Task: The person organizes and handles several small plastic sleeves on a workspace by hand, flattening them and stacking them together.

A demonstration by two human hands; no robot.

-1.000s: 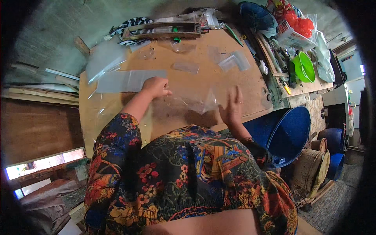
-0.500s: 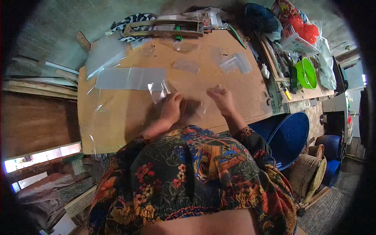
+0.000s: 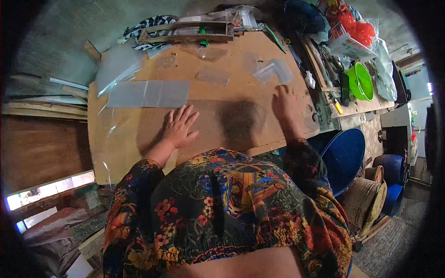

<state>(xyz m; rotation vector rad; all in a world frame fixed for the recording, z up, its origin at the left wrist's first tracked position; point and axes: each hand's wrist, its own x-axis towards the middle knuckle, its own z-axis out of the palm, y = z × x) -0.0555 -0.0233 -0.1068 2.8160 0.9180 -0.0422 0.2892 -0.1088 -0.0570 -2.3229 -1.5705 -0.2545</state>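
Note:
My left hand [image 3: 178, 129] rests palm down on the tan wooden board [image 3: 139, 134], fingers spread, holding nothing. Just beyond its fingertips lies a long, flat strip of translucent plastic [image 3: 147, 94]. Over the right part of the board is my right hand [image 3: 284, 105], its fingers loosely bent and a little apart, with nothing visible in them. Small clear plastic pieces [image 3: 273, 70] lie just past those fingers. Another clear plastic piece [image 3: 212, 75] sits between the two hands, farther back.
A wooden frame [image 3: 185, 33] and patterned cloth line the board's back edge. At far left lies a clear plastic sheet [image 3: 116, 69]. To the right are a green bucket [image 3: 360, 81], a white basket [image 3: 345, 44] with red plastic and, lower, a large blue tub [image 3: 343, 160].
My left hand has opened flat and moved left; the shiny clear plastic beside it no longer shows. My right hand has gone from a pinch to looser fingers, moving farther out and right.

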